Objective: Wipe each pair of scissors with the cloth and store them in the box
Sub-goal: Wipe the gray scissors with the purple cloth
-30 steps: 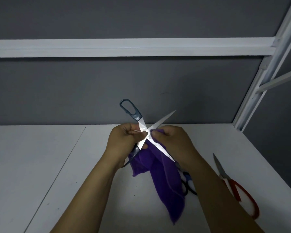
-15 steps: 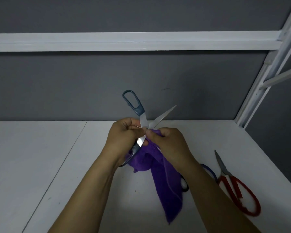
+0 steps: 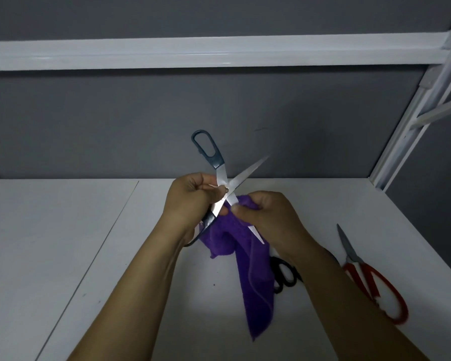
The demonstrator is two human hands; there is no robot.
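A pair of grey-handled scissors (image 3: 220, 175) is held spread wide open above the white table (image 3: 63, 243), one handle loop pointing up, one blade tip pointing up right. My left hand (image 3: 190, 199) grips it at the pivot and the lower handle. My right hand (image 3: 266, 217) pinches the purple cloth (image 3: 255, 280) around the lower blade; the cloth hangs down over the table. Under my right forearm lie black-handled scissors (image 3: 285, 277), partly hidden. Red-handled scissors (image 3: 375, 285) lie on the table at the right. No box is in view.
A grey wall stands behind the table, with a white horizontal rail (image 3: 219, 53) high up. White frame posts (image 3: 414, 105) rise at the table's right rear corner. A seam (image 3: 110, 230) runs across the tabletop on the left.
My right hand with the cloth has slid from the pivot down along the lower blade. The scissors have risen slightly, and the view has shifted a little.
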